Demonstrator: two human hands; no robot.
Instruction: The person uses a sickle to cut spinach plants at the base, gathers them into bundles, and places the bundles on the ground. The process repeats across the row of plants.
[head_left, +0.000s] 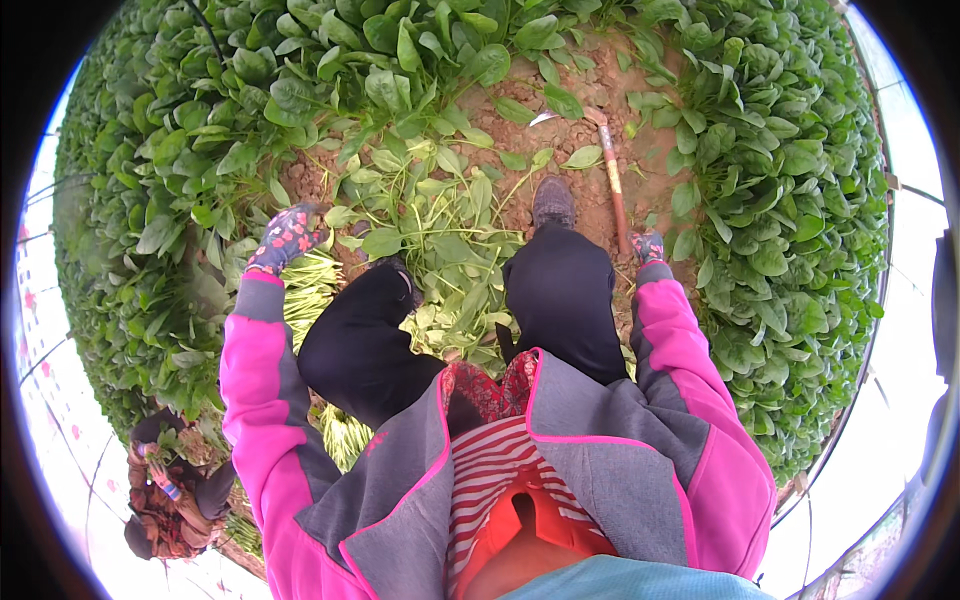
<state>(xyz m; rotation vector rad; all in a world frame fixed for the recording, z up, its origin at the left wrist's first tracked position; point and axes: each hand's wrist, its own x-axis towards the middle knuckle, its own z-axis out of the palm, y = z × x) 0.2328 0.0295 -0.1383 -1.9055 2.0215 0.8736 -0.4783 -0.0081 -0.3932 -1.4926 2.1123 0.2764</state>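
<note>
My left hand (289, 236), in a dark floral glove, rests at the top of a pile of cut spinach stems (311, 289) beside my left knee; its fingers are partly hidden, so its grip is unclear. On the other side, my right hand (647, 246), in a matching glove, is low beside my right knee, close to the handle end of a hooked sickle (615, 184). That tool lies on the soil with its blade pointing left. Whether the fingers touch the handle is unclear. Loose spinach leaves (457, 247) lie between my feet.
Dense spinach plants (772, 187) stand at the right, and more spinach (172, 127) grows at the left and ahead. Bare reddish soil (581, 64) shows ahead of my right shoe (553, 202). Another person (176, 487) crouches at the lower left, near more plants.
</note>
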